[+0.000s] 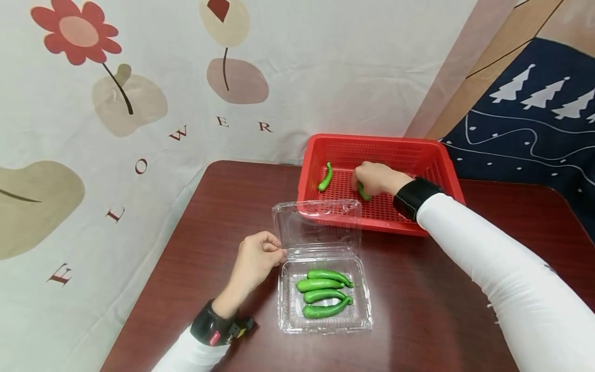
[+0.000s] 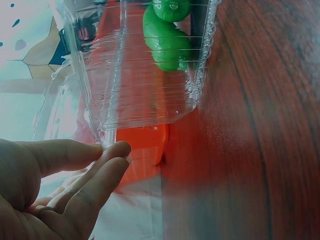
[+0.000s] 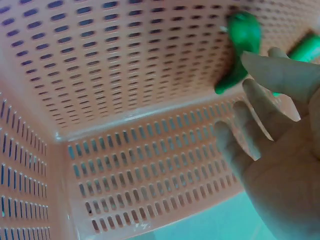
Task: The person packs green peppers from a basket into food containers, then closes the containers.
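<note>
My left hand (image 1: 257, 258) pinches the hinge side of a clear plastic clamshell box (image 1: 284, 310) between thumb and fingertips. The box's lid (image 1: 278, 219) stands raised at the back and overlaps the basket's front rim in the head view. Several green chili peppers (image 1: 321, 284) lie side by side in the box's base. Over the red basket (image 1: 305, 175), my right hand (image 1: 375, 177) reaches down to a green chili pepper (image 1: 364, 194). In the right wrist view its fingers (image 3: 252, 125) are spread, with the thumb beside a pepper (image 3: 245, 35). Another pepper (image 1: 326, 178) lies at the basket's left.
A dark reddish-brown wooden table (image 1: 218, 206) carries the box and basket. Behind it hangs a pale cloth (image 1: 334, 62) with printed flowers and letters. Dark blue cloth (image 1: 511, 134) with white trees hangs at the right. The basket has perforated walls.
</note>
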`<state>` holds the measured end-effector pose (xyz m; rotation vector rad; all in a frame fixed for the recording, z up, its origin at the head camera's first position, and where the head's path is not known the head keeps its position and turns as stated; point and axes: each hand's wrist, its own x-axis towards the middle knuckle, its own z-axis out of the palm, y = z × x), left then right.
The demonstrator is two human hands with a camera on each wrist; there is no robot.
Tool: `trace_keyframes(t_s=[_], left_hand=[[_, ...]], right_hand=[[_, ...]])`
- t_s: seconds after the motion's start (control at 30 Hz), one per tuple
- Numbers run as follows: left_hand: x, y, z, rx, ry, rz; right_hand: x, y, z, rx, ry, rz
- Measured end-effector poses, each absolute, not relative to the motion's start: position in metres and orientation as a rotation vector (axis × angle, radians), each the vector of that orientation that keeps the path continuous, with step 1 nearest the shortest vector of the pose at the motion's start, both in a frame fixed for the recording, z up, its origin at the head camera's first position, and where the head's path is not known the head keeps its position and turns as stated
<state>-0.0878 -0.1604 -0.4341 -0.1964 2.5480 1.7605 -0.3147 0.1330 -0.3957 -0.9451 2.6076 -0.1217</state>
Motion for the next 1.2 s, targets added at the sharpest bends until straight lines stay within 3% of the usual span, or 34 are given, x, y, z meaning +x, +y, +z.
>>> trace_keyframes(t_s=[0.47,1.2], left_hand=[[-0.089,-0.16,-0.433,-0.183,2.571,1.752],[-0.088,-0.159,-0.431,-0.236,2.546,1.765]], right_hand=[[-0.32,0.149,-0.401,-0.961,2.619,-0.036],[-0.294,0.163,-0.32,-0.942,2.799,-0.361]])
